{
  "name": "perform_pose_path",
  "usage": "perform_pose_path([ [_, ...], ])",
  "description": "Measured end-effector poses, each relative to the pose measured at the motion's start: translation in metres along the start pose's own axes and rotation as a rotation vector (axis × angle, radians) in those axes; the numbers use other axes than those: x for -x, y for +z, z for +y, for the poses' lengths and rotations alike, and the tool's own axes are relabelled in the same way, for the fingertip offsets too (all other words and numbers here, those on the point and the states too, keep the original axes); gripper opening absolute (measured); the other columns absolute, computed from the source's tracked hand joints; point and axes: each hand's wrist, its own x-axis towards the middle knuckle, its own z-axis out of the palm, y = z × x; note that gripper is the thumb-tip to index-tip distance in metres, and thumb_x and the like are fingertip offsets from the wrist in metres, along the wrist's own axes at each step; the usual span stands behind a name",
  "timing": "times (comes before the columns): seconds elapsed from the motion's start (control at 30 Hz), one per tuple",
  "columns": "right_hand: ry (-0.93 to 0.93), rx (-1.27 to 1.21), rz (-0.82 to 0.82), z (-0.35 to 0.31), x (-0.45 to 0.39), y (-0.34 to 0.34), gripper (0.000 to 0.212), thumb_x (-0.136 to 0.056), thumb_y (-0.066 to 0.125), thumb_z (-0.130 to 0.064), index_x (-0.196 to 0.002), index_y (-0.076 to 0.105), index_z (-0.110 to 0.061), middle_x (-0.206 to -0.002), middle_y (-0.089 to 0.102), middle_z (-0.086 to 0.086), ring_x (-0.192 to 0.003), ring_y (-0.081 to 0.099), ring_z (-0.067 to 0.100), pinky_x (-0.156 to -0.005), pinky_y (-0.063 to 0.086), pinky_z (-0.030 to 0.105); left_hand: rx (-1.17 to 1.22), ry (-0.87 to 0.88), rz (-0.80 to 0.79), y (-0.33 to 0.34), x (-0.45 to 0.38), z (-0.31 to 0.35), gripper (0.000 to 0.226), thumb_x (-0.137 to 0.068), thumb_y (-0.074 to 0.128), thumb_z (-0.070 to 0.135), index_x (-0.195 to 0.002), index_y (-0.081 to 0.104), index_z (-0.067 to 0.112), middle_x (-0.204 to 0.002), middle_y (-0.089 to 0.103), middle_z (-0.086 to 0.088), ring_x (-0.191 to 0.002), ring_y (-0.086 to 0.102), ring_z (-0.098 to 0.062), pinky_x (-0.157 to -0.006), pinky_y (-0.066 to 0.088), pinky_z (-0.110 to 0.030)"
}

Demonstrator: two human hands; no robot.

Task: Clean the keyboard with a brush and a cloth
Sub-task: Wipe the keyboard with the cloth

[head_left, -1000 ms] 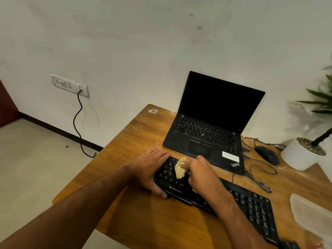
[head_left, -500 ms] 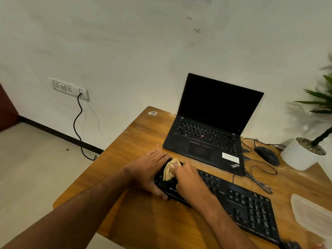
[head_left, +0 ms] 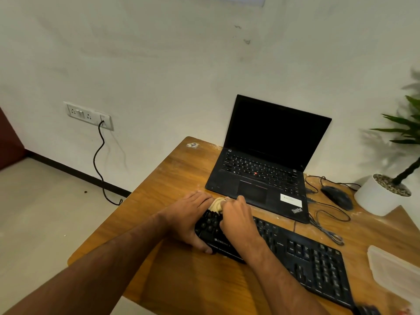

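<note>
While your left hand (head_left: 188,220) clasps the near-left end of the black keyboard (head_left: 302,253), thumb hooked over its front edge and fingers lying across its far edge, your right hand (head_left: 236,220) is clenched around a bunched beige cloth (head_left: 216,205) and presses it onto the keys at the far-left corner. The keyboard lies slantwise on the wooden bench (head_left: 181,276), just in front of an open black laptop (head_left: 268,160) with a dark screen. A black mouse (head_left: 337,196), its tangled cable (head_left: 327,221), a white plant pot (head_left: 379,196) and a translucent lid (head_left: 395,269) sit to the right.
</note>
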Motion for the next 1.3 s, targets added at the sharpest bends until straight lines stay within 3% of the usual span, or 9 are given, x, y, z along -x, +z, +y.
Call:
perform_pose_path([
  [0.3,-0.095,-0.133,-0.15,-0.003,0.043,0.002,0.045,-0.096,0.062,-0.019,-0.139,0.051,-0.014,-0.133,0.052,0.008,-0.122,0.047,0.017,-0.102,0.047,0.029,-0.024,-0.022,-0.044,0.001,-0.001,0.0,0.129,-0.062,0.066,0.094,-0.157,0.025,0.018,-0.156,0.035,0.001,-0.145,0.031,-0.018,-0.127,0.022,-0.043],
  [0.43,-0.062,-0.229,-0.093,0.008,0.032,0.004,0.03,-0.095,0.062,-0.014,-0.124,0.066,-0.023,-0.123,0.061,-0.001,-0.11,0.058,0.01,-0.084,0.049,0.017,-0.016,-0.003,-0.023,-0.001,-0.001,0.002,0.126,-0.064,0.07,0.09,-0.156,0.028,0.016,-0.155,0.037,0.001,-0.143,0.033,-0.017,-0.128,0.021,-0.04],
  [0.5,-0.029,-0.202,-0.007,0.016,0.016,0.002,0.024,-0.094,0.061,-0.011,-0.112,0.071,-0.023,-0.109,0.064,-0.003,-0.101,0.055,0.01,-0.074,0.039,0.014,0.016,-0.004,-0.017,-0.002,0.001,0.002,0.125,-0.063,0.071,0.09,-0.157,0.028,0.02,-0.155,0.037,0.004,-0.143,0.033,-0.015,-0.128,0.02,-0.039],
  [0.73,-0.101,-0.117,-0.029,0.002,0.019,0.006,0.037,-0.094,0.058,-0.008,-0.13,0.06,-0.015,-0.131,0.053,0.005,-0.114,0.041,0.02,-0.102,0.044,0.038,0.024,-0.004,0.007,-0.004,0.001,0.005,0.121,-0.063,0.071,0.09,-0.155,0.032,0.022,-0.153,0.04,0.005,-0.141,0.036,-0.014,-0.126,0.023,-0.036],
  [0.9,-0.153,-0.206,-0.107,-0.001,0.053,0.008,0.045,-0.097,0.062,-0.019,-0.14,0.052,-0.022,-0.128,0.047,0.003,-0.113,0.044,0.012,-0.102,0.047,0.03,-0.013,-0.004,-0.017,0.001,0.001,0.002,0.126,-0.066,0.068,0.09,-0.157,0.027,0.014,-0.157,0.036,-0.002,-0.146,0.032,-0.019,-0.128,0.016,-0.036],
  [1.07,-0.175,-0.34,-0.148,0.011,0.043,-0.008,0.03,-0.099,0.056,-0.011,-0.122,0.07,-0.026,-0.12,0.064,-0.008,-0.108,0.057,0.004,-0.077,0.041,0.008,0.007,-0.002,-0.018,-0.002,-0.001,0.002,0.125,-0.065,0.071,0.087,-0.157,0.028,0.015,-0.157,0.036,-0.001,-0.145,0.03,-0.018,-0.128,0.019,-0.039],
  [1.13,-0.147,-0.311,-0.047,0.02,0.024,-0.009,0.03,-0.097,0.055,-0.008,-0.113,0.074,-0.025,-0.108,0.069,-0.007,-0.096,0.054,0.003,-0.073,0.038,0.011,0.027,-0.012,-0.027,-0.005,-0.001,0.003,0.125,-0.061,0.068,0.092,-0.156,0.029,0.021,-0.155,0.037,0.004,-0.143,0.032,-0.015,-0.126,0.024,-0.04],
  [1.2,-0.133,-0.279,0.044,0.025,0.009,-0.002,0.032,-0.095,0.055,-0.005,-0.109,0.075,-0.025,-0.099,0.069,-0.008,-0.096,0.053,0.009,-0.081,0.043,0.02,0.019,-0.025,-0.055,-0.007,-0.001,0.004,0.127,-0.06,0.069,0.092,-0.158,0.026,0.024,-0.156,0.035,0.006,-0.143,0.031,-0.014,-0.127,0.023,-0.039],
  [1.3,-0.162,-0.183,0.001,0.025,0.002,0.011,0.033,-0.094,0.058,-0.007,-0.119,0.07,-0.025,-0.112,0.061,-0.006,-0.107,0.047,0.017,-0.091,0.047,0.031,-0.004,-0.044,-0.095,-0.009,-0.004,0.005,0.128,-0.06,0.072,0.09,-0.158,0.025,0.023,-0.158,0.035,0.005,-0.144,0.031,-0.015,-0.127,0.023,-0.038],
])
